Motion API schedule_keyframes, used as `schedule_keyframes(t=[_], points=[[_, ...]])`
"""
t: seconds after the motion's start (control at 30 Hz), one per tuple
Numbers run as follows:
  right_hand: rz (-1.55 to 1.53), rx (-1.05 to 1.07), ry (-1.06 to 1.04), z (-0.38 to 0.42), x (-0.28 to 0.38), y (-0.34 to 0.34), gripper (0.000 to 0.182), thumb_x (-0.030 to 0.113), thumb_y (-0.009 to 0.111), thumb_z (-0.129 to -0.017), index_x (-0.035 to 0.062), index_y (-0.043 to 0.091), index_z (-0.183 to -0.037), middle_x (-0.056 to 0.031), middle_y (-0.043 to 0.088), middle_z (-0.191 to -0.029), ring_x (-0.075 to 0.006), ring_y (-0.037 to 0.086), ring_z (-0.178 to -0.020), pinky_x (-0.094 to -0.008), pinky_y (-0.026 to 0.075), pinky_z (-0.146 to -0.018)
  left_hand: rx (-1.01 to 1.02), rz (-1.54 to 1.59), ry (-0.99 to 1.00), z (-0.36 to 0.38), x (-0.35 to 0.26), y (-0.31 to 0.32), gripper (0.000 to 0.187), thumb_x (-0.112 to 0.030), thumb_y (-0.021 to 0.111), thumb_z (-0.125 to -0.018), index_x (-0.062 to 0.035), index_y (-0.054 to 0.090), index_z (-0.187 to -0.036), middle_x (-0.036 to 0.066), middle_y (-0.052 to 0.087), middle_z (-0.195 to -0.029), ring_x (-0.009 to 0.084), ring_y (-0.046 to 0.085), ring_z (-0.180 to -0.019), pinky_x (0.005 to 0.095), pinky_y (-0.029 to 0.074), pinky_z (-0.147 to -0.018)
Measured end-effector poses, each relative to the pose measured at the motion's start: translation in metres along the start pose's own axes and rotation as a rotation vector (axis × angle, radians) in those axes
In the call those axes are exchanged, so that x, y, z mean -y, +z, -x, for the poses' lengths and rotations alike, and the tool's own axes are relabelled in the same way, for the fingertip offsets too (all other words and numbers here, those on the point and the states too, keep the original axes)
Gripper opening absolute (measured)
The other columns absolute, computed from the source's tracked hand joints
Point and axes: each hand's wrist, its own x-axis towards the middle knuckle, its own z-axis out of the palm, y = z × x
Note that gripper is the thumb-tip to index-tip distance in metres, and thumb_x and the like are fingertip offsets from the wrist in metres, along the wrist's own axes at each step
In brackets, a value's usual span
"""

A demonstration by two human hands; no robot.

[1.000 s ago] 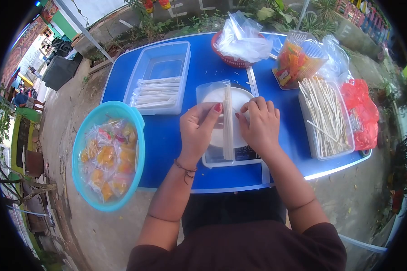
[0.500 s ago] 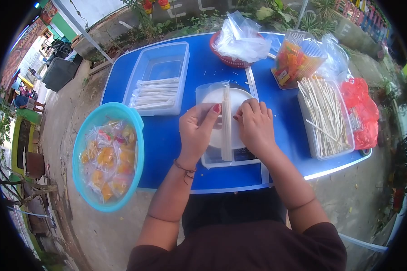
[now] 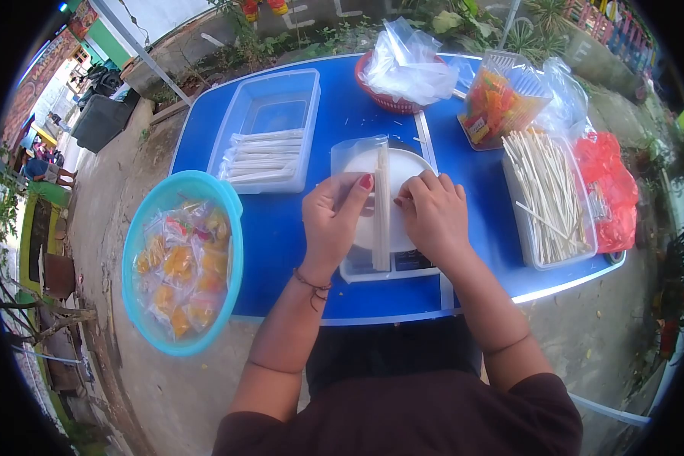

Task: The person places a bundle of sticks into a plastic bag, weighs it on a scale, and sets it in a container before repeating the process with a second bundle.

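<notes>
A thin bundle of pale wooden sticks (image 3: 382, 207) lies lengthwise across the white pan of a small digital scale (image 3: 403, 262) at the middle of the blue table (image 3: 281, 228). My left hand (image 3: 334, 220) holds the bundle from the left, thumb with a red nail pressed on it. My right hand (image 3: 435, 216) pinches the bundle from the right, fingers curled. A clear plastic bag (image 3: 355, 148) lies on the far side of the scale pan.
A clear tub (image 3: 270, 99) at the back left holds several packed stick bundles (image 3: 264, 158). Loose sticks fill a clear tray (image 3: 547, 194) on the right. A turquoise basin of snack packets (image 3: 181, 262) hangs off the left edge. Red basket with bags (image 3: 403, 68), orange sweets bag (image 3: 498, 99), red bags (image 3: 608, 190).
My right hand has shifted slightly on the bundle, first nearer and then back right. The left hand and the bundle stay in place.
</notes>
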Motion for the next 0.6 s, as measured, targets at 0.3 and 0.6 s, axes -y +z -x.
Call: schedule_keyframes(t=[0.3, 0.6], points=[[0.002, -0.044, -0.054, 0.0005, -0.0005, 0.0062, 0.004, 0.01, 0.064, -0.084, 0.0096, 0.062, -0.088, -0.006, 0.058, -0.089, -0.026, 0.054, -0.088, -0.039, 0.037, -0.077, 0.002, 0.006, 0.002, -0.0005, 0.0021, -0.001, 0.022, -0.018, 0.066, -0.095, 0.0023, 0.07, -0.101, 0.007, 0.069, -0.09, 0.01, 0.065, -0.078, 0.0244, 0.057, -0.068], [0.033, -0.067, -0.156, 0.0014, -0.0013, 0.0047, 0.01, 0.006, 0.065, -0.079, 0.0112, 0.066, -0.088, -0.0038, 0.06, -0.093, -0.0249, 0.054, -0.09, -0.0381, 0.037, -0.078, -0.009, 0.008, 0.033, 0.0001, 0.001, -0.0021, 0.021, -0.018, 0.066, -0.095, 0.002, 0.069, -0.102, 0.007, 0.07, -0.092, 0.0108, 0.066, -0.079, 0.0242, 0.056, -0.068]])
